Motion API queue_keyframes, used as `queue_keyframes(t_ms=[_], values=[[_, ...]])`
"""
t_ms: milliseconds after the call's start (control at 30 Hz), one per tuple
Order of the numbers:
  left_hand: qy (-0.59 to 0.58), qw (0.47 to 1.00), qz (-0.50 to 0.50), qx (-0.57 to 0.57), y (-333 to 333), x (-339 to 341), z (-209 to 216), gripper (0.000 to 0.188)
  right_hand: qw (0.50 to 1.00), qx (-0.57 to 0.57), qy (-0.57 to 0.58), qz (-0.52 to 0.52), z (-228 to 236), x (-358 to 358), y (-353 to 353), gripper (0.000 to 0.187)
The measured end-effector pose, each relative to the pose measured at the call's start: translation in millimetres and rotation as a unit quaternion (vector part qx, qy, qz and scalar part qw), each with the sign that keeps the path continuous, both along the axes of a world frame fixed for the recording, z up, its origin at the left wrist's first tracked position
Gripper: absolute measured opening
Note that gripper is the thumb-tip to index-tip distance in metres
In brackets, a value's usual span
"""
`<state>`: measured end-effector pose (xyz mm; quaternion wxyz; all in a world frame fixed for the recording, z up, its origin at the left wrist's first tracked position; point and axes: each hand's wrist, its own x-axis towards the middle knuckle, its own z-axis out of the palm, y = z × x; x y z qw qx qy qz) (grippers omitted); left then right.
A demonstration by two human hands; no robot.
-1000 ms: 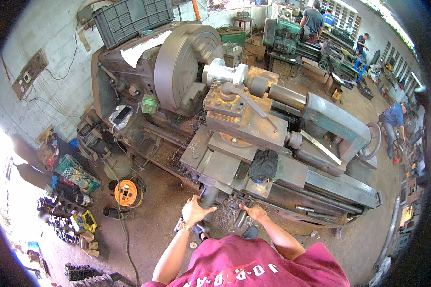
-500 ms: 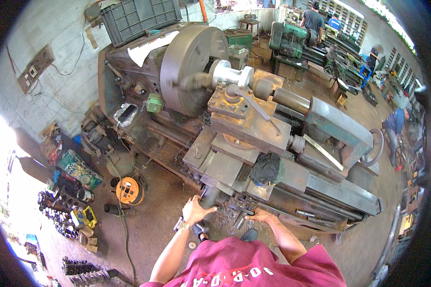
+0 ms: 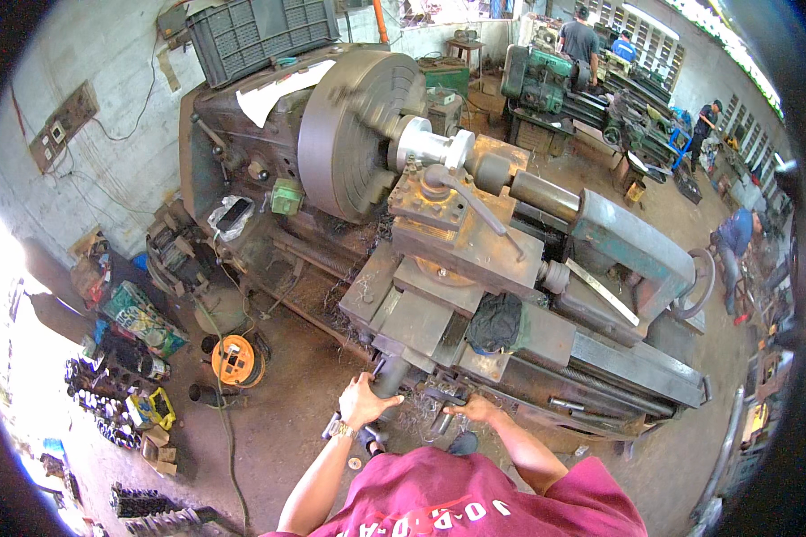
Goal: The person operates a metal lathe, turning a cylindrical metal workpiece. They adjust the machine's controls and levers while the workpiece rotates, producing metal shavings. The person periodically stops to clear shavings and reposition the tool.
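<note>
We are standing at the big lathe [image 3: 475,268], our left hand [image 3: 364,401] closing around the carriage handwheel [image 3: 390,378] and our right hand [image 3: 475,410] gripping a lever [image 3: 442,421] beside it, while the silvery workpiece [image 3: 432,148] is spinning in the chuck [image 3: 354,134], machining evidently unfinished.

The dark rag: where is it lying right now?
In the head view, the dark rag lies on the lathe carriage, right of centre, just below the tool post.
</note>
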<state>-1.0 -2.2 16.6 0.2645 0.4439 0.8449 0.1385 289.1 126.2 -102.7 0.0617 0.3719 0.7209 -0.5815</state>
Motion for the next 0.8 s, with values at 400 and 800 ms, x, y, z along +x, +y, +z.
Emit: queue_keyframes(t_ms=[400,800], values=[[-0.025,1.000,0.007,-0.003,0,-1,3,0.093,0.991,0.056,-0.110,0.045,-26,-4,5,0.066],[-0.019,1.000,-0.002,0.006,-1,-2,1,0.094,0.980,0.064,-0.180,0.058,-54,-4,8,0.074]])
